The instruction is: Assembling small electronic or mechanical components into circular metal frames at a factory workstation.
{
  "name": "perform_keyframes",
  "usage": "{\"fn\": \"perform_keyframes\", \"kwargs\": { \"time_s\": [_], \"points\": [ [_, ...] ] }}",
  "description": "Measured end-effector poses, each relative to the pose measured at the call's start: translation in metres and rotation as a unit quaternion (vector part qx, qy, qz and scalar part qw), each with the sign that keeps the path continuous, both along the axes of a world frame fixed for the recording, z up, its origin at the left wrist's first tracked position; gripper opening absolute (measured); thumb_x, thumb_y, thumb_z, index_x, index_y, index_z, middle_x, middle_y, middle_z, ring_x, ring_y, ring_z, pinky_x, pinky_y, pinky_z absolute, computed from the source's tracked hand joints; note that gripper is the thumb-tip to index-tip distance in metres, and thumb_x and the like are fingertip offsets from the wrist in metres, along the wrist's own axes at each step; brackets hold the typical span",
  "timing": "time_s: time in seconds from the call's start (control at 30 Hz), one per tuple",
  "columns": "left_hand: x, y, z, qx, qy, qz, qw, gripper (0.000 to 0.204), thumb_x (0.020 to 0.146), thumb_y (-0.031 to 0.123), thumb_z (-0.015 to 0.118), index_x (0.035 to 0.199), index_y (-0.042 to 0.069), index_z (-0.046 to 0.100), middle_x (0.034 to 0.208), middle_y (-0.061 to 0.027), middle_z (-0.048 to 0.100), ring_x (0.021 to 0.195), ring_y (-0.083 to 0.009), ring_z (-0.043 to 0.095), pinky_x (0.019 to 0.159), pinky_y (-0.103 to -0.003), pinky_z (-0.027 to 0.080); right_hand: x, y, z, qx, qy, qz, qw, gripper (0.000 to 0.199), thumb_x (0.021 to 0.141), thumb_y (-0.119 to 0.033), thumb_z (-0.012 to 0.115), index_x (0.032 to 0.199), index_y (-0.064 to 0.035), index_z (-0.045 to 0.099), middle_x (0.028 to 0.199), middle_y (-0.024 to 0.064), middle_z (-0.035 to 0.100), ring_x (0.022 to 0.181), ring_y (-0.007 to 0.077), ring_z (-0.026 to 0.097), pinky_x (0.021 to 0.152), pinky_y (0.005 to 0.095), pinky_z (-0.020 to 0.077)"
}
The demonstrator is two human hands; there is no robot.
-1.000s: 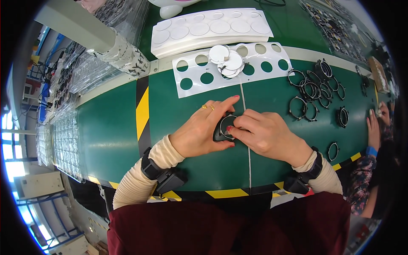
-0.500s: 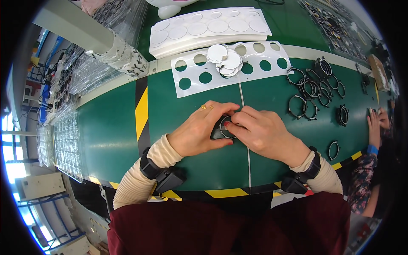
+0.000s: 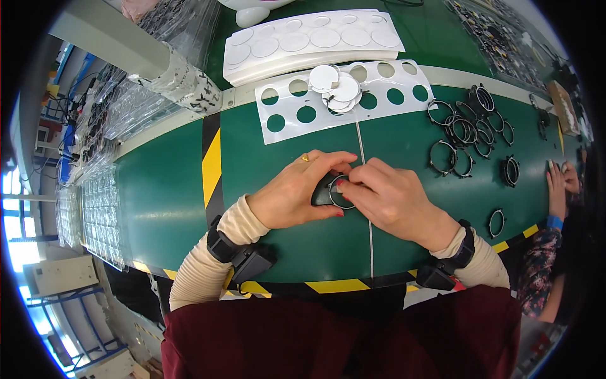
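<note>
In front of me at the middle of the green table, my left hand [image 3: 287,192] curves its thumb and fingers round a thin round ring [image 3: 343,206]. The ring has a dark rim with a pale edge. My right hand [image 3: 398,202] is closed, its thumb and fingertips pressed together at the inside of that ring. Whatever lies between those fingertips is hidden. Past my hands, a small heap of white round discs [image 3: 344,90] rests on a white sheet with round holes [image 3: 275,134].
Several dark rings [image 3: 443,158] lie loosely grouped at the right, one ring [image 3: 497,222] nearer me. A stack of white disc sheets [image 3: 315,54] stands at the back. Clear plastic trays [image 3: 100,215] sit far left. Another person's hand [image 3: 555,189] rests at the right edge.
My hands stay at the same spot with small finger movements. My left fingers and thumb have shifted slightly, and more of the ring shows between my hands.
</note>
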State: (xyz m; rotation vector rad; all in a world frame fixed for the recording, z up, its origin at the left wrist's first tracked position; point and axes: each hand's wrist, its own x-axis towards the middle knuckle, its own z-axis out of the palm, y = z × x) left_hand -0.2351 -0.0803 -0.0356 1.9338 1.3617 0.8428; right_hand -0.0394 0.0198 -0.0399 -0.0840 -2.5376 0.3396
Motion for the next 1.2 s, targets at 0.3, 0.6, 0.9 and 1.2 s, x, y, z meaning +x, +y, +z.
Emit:
{"fn": "perform_keyframes", "kwargs": {
  "time_s": [0.3, 0.6, 0.9, 1.2],
  "points": [
    [-0.0029, 0.0004, -0.0033, 0.005, 0.004, -0.001, 1.0, 0.081, 0.069, 0.011, 0.085, 0.138, 0.003, 0.043, 0.117, -0.0118, 0.057, 0.109, -0.0281, 0.057, 0.095, -0.037, 0.046, -0.0031, -0.0036, -0.0061, -0.009, -0.001, -0.034, 0.999, 0.019, 0.07, -0.003, 0.074, 0.088, -0.006, 0.071, 0.085, 0.0012, 0.056, 0.072, 0.0157, 0.058, 0.049, 0.0276, 0.0471],
    [-0.0043, 0.0008, -0.0082, 0.019, -0.01, 0.005, 1.0, 0.079, 0.068, 0.009, 0.084, 0.136, 0.004, 0.044, 0.113, -0.0123, 0.059, 0.106, -0.0297, 0.057, 0.093, -0.038, 0.047, -0.0064, -0.0024, -0.0061, -0.009, 0.001, -0.022, 1.0, 0.02, 0.069, -0.003, 0.074, 0.088, -0.0053, 0.071, 0.084, 0.0015, 0.056, 0.072, 0.0154, 0.058, 0.047, 0.0271, 0.0465],
    [-0.0028, -0.0008, -0.0038, 0.007, -0.004, 0.002, 1.0, 0.077, 0.068, 0.007, 0.083, 0.135, 0.005, 0.045, 0.113, -0.012, 0.061, 0.107, -0.0308, 0.056, 0.092, -0.039, 0.048, -0.0026, 0.0012, -0.0047, 0.012, 0.0, 0.037, 0.999, 0.022, 0.067, -0.003, 0.074, 0.088, -0.0048, 0.071, 0.083, 0.0014, 0.056, 0.071, 0.0152, 0.057, 0.047, 0.0267, 0.046],
    [-0.0078, -0.0012, -0.0069, 0.006, 0.005, -0.003, 1.0, 0.078, 0.069, 0.01, 0.085, 0.137, 0.004, 0.045, 0.117, -0.0119, 0.056, 0.11, -0.0283, 0.056, 0.095, -0.037, 0.047, -0.0082, -0.0074, -0.0051, -0.002, 0.029, -0.032, 0.999, 0.022, 0.066, -0.001, 0.074, 0.088, -0.004, 0.07, 0.084, 0.0025, 0.056, 0.071, 0.0161, 0.058, 0.049, 0.0278, 0.0472]
  ]
}}
